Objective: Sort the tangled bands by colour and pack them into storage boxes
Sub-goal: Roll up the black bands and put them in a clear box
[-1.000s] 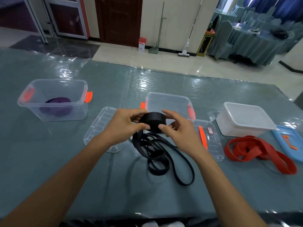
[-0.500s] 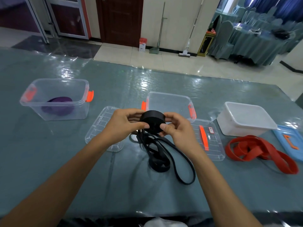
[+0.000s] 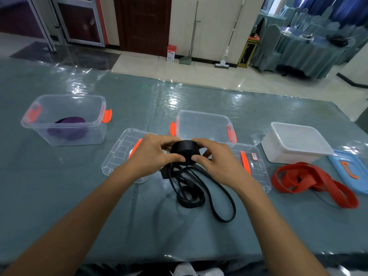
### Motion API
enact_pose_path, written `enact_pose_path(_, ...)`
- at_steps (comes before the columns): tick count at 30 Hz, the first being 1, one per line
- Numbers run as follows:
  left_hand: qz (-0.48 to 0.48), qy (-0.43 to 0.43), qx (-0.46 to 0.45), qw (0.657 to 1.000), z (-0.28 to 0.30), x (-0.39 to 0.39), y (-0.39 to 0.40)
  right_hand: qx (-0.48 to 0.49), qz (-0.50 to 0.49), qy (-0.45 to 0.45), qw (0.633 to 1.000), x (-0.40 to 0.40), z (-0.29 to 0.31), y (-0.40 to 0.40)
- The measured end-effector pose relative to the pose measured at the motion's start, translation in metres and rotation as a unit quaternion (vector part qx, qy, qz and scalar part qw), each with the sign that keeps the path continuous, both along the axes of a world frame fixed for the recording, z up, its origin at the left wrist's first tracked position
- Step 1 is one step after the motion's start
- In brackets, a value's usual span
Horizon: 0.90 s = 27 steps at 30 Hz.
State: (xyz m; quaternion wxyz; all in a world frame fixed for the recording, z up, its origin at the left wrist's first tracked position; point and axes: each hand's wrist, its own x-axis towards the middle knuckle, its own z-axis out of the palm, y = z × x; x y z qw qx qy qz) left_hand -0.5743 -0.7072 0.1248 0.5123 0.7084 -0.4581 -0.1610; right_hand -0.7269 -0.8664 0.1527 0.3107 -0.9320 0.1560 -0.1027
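My left hand [image 3: 153, 154] and my right hand [image 3: 216, 162] together grip a tightly rolled black band [image 3: 185, 150] just above the table. Loose black band loops [image 3: 197, 194] hang from the roll and lie on the table in front of me. Right behind the roll stands a clear box [image 3: 203, 124] with orange clips and nothing visible inside. A second clear box [image 3: 63, 120] at the left holds a purple band [image 3: 67, 128]. Red bands [image 3: 310, 180] lie in a heap at the right, in front of a white box [image 3: 294, 142].
Two clear lids lie flat by my hands, one to the left [image 3: 121, 154] and one to the right [image 3: 253, 162]. A blue lid [image 3: 350, 170] rests at the far right edge. The table [image 3: 79, 206] has a shiny grey-green cover.
My hands have turned the black roll a little and lifted it slightly toward the middle clear box. The loose loops have shifted with it.
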Motion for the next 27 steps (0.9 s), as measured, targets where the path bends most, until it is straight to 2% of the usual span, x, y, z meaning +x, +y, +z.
enact_pose_path(6,0.036,0.083,-0.056,0.994,-0.011,-0.004,0.000,0.084,-0.060,-0.063,0.993,0.004,-0.003,0.000)
enact_pose_path(9,0.041,0.161,-0.079,0.983,-0.011,-0.004,0.000,0.224,-0.103,-0.133,0.960,0.006,-0.008,0.003)
enact_pose_path(12,0.034,0.183,-0.082,0.979,-0.010,-0.002,-0.002,0.323,-0.103,-0.153,0.928,0.008,-0.010,0.008)
enact_pose_path(15,0.031,0.170,-0.073,0.982,-0.011,-0.001,-0.001,0.325,-0.089,-0.129,0.933,0.006,-0.014,0.009)
enact_pose_path(19,0.028,0.152,-0.052,0.987,-0.011,0.000,0.001,0.228,-0.073,-0.084,0.967,0.003,-0.014,0.000)
enact_pose_path(23,0.015,0.160,-0.035,0.986,-0.008,0.005,-0.002,0.250,-0.094,-0.126,0.955,0.009,-0.012,-0.002)
enact_pose_path(27,0.031,0.137,-0.029,0.990,-0.005,0.009,-0.004,0.383,-0.093,-0.133,0.909,0.011,-0.014,0.000)
